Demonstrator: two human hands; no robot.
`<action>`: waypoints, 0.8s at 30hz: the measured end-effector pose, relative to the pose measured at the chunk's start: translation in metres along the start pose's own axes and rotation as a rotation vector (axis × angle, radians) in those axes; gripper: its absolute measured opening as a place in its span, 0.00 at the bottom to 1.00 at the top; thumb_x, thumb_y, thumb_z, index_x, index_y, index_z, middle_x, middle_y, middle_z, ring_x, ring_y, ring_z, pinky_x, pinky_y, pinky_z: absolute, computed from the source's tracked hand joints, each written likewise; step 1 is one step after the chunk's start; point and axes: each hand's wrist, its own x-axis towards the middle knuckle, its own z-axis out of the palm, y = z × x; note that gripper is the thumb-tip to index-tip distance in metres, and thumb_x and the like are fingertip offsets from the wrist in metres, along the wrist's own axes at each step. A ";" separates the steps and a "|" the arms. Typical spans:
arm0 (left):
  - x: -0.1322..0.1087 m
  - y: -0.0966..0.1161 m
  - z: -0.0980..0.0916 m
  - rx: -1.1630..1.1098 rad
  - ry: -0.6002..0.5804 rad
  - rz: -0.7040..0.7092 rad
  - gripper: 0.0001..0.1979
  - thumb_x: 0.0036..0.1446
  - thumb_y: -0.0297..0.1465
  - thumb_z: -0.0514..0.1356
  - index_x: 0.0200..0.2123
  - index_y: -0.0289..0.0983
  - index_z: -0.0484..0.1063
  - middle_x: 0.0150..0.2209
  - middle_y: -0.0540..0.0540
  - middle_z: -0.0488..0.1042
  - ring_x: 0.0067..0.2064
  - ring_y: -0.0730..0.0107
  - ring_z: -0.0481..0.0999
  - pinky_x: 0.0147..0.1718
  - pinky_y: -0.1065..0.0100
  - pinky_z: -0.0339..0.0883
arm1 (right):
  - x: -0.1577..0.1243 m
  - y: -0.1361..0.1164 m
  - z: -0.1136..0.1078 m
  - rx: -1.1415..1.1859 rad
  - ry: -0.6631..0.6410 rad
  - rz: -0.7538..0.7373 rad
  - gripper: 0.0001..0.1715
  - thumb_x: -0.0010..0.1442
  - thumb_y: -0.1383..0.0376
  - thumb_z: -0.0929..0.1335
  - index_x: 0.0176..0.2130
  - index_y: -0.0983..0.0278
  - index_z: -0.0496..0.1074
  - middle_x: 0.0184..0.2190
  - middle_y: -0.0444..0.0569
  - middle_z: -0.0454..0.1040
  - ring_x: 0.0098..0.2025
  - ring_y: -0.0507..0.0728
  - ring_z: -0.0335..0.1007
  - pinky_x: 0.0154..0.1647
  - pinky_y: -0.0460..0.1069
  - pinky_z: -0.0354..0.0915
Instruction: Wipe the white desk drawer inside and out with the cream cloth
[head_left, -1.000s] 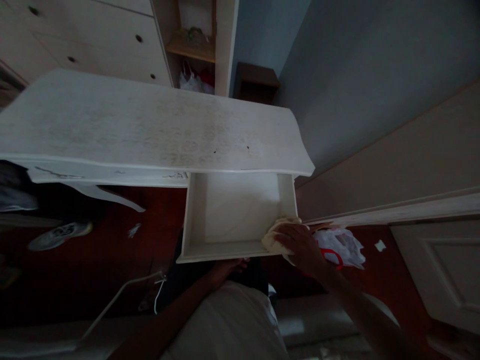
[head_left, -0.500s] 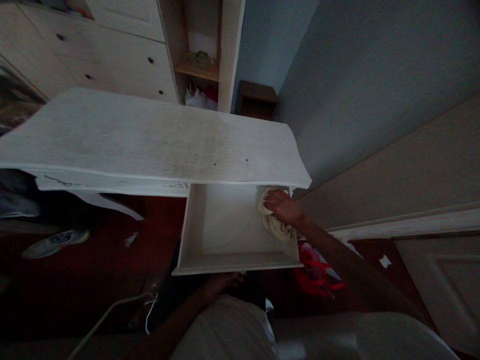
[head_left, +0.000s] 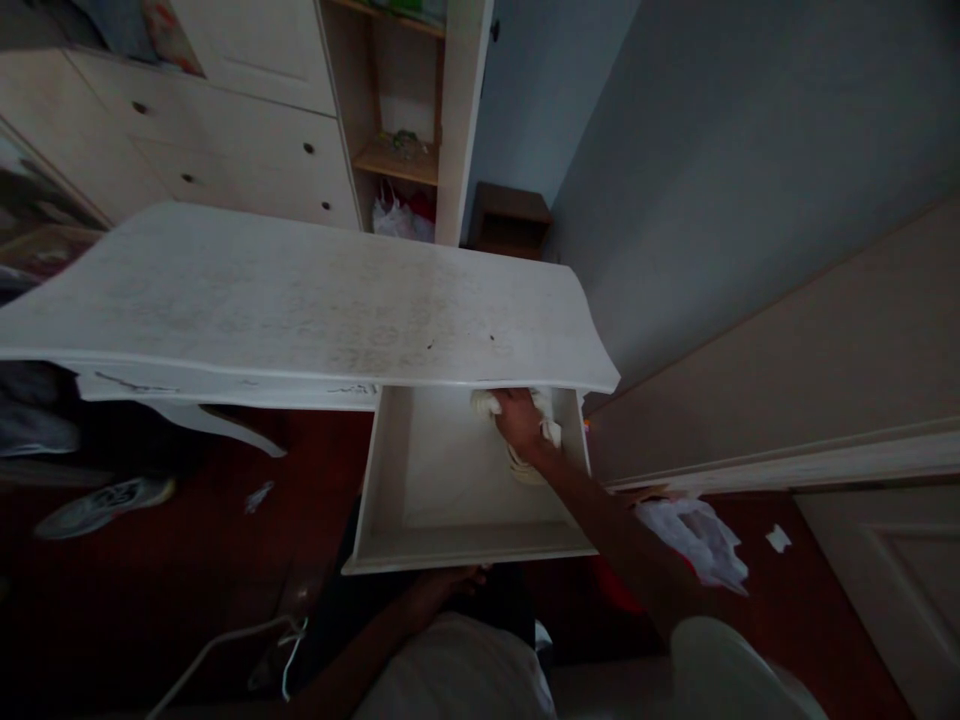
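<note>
My right hand (head_left: 517,425) reaches into the pulled-out drawer (head_left: 450,470) with its fingers closed on a bunched cream cloth (head_left: 529,468). The cloth lies against the drawer floor toward the back right, and part of it is hidden under the hand and wrist. My left hand (head_left: 454,583) is low, just below the drawer's front panel, over my dark-clothed lap. Its fingers look loosely stretched, with nothing visible in them. The drawer belongs to a white desk (head_left: 300,295) with a grey-smudged top.
A white cabinet (head_left: 240,150) with dark knobs and open shelves stands behind the desk. Near the wall is a small brown box-like unit (head_left: 514,205). On the reddish floor lie a shoe (head_left: 105,505), a white plastic bag (head_left: 701,535) and a pale cable (head_left: 217,645).
My right hand has moved left and slightly forward inside the drawer, dragging the cloth away from the right side wall. My left hand stays low. The view has tilted up slightly.
</note>
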 end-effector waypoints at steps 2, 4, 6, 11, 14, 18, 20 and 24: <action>0.001 -0.002 0.000 -0.003 0.004 0.000 0.27 0.37 0.46 0.73 0.39 0.34 0.80 0.44 0.38 0.79 0.43 0.58 0.75 0.42 0.62 0.65 | -0.004 -0.015 0.009 0.075 0.064 -0.008 0.31 0.56 0.75 0.66 0.59 0.64 0.69 0.57 0.57 0.71 0.59 0.65 0.62 0.63 0.59 0.55; 0.001 -0.002 0.000 -0.002 0.001 -0.001 0.27 0.37 0.46 0.73 0.38 0.34 0.80 0.44 0.39 0.78 0.43 0.59 0.75 0.41 0.62 0.65 | -0.006 -0.030 0.017 0.143 0.102 -0.036 0.29 0.56 0.76 0.66 0.57 0.66 0.70 0.55 0.57 0.72 0.57 0.65 0.63 0.64 0.59 0.54; 0.000 -0.002 0.001 -0.004 -0.003 0.002 0.26 0.38 0.46 0.73 0.38 0.35 0.80 0.45 0.39 0.78 0.43 0.60 0.75 0.41 0.63 0.65 | -0.006 -0.044 0.024 0.208 0.124 -0.059 0.27 0.56 0.77 0.65 0.55 0.66 0.72 0.53 0.57 0.74 0.56 0.64 0.64 0.64 0.59 0.54; -0.003 -0.001 0.003 -0.009 -0.003 0.007 0.24 0.39 0.44 0.72 0.37 0.34 0.80 0.44 0.38 0.79 0.43 0.60 0.76 0.41 0.64 0.65 | 0.007 -0.080 0.032 0.320 0.163 0.010 0.23 0.56 0.73 0.68 0.52 0.65 0.71 0.52 0.57 0.74 0.56 0.65 0.64 0.61 0.60 0.56; -0.004 -0.003 0.003 -0.005 0.024 0.011 0.25 0.39 0.44 0.72 0.38 0.33 0.80 0.44 0.37 0.79 0.42 0.60 0.76 0.41 0.63 0.66 | 0.014 -0.110 0.036 0.368 0.135 0.014 0.22 0.56 0.72 0.69 0.51 0.65 0.72 0.50 0.57 0.75 0.55 0.64 0.65 0.60 0.60 0.57; -0.004 -0.003 0.004 -0.007 0.044 0.016 0.26 0.38 0.44 0.72 0.38 0.33 0.80 0.43 0.37 0.79 0.41 0.59 0.77 0.41 0.62 0.66 | 0.014 -0.147 0.043 0.511 0.079 -0.035 0.22 0.54 0.71 0.70 0.50 0.64 0.73 0.49 0.55 0.76 0.54 0.62 0.67 0.60 0.57 0.60; -0.006 -0.001 0.005 -0.009 0.041 0.016 0.25 0.38 0.44 0.72 0.37 0.33 0.80 0.43 0.37 0.79 0.41 0.59 0.76 0.41 0.62 0.65 | 0.013 -0.156 0.044 0.648 0.085 0.027 0.21 0.54 0.70 0.71 0.49 0.62 0.75 0.48 0.53 0.77 0.52 0.62 0.70 0.57 0.56 0.63; -0.008 0.001 0.007 0.005 0.035 0.028 0.26 0.38 0.45 0.72 0.37 0.33 0.80 0.43 0.36 0.79 0.41 0.59 0.76 0.40 0.63 0.65 | 0.010 -0.152 0.034 0.975 0.238 0.240 0.18 0.53 0.67 0.71 0.45 0.63 0.76 0.42 0.49 0.80 0.43 0.59 0.75 0.49 0.53 0.69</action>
